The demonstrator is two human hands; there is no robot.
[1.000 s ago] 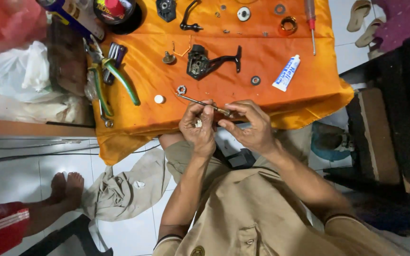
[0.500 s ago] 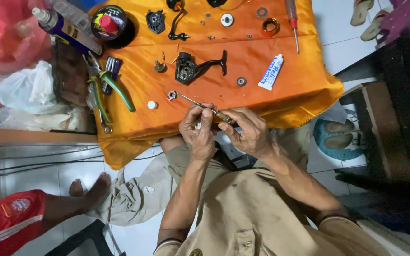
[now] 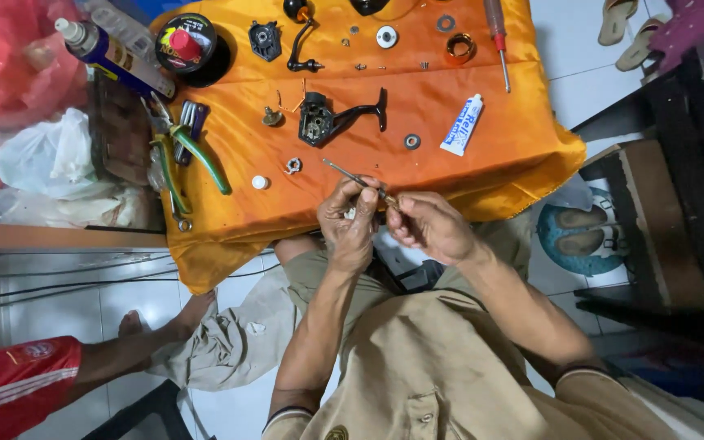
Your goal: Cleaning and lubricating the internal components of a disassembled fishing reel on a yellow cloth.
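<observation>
While 2 hands meet at the orange cloth's (image 3: 450,73) near edge, the left hand (image 3: 350,222) pinches 1 small metal part (image 3: 352,213); the right hand (image 3: 429,226) grips 1 thin tool (image 3: 358,180). Nearby lie 1 white tube (image 3: 461,125), 1 red screwdriver (image 3: 499,33).

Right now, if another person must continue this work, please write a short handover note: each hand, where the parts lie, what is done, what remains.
Left hand: pinches a small silver part, too small to identify.
Right hand: holds a thin metal tool, its tip pointing out over the orange cloth.
On the cloth: black reel body with handle, loose washers and screws, white tube, red-handled screwdriver, green pliers, spray can at the far left.
Done: the reel lies dismantled, its parts spread out.
Left: all loose parts are still off the reel body.
</observation>
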